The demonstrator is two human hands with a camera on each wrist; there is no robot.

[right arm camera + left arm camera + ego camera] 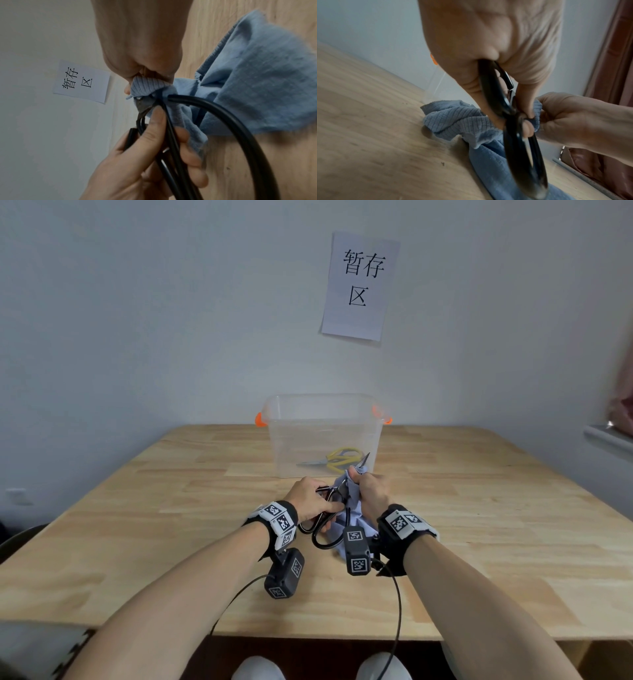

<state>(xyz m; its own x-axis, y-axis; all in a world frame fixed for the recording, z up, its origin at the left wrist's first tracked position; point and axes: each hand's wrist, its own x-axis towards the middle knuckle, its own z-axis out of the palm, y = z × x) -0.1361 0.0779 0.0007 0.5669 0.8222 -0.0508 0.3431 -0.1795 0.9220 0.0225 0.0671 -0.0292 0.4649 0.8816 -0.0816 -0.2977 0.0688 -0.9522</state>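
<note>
My left hand (310, 499) grips the black loop handles of a pair of scissors (320, 537) just above the wooden table (137, 525). My right hand (371, 494) grips a light blue cloth (356, 515) bunched round the blades, and only the dark blade tip pokes out above the fist. In the left wrist view the left hand (488, 40) has its fingers through the handles (518, 155), with the cloth (453, 119) trailing onto the table. The right wrist view shows the right hand (140, 40) pinching cloth (257, 81) at the scissors' pivot.
A clear plastic box (291, 446) with orange latches stands just beyond my hands, holding yellow-handled scissors (337, 460). A paper sign (359, 285) hangs on the wall behind. Black cables run from my wrists over the table's near edge.
</note>
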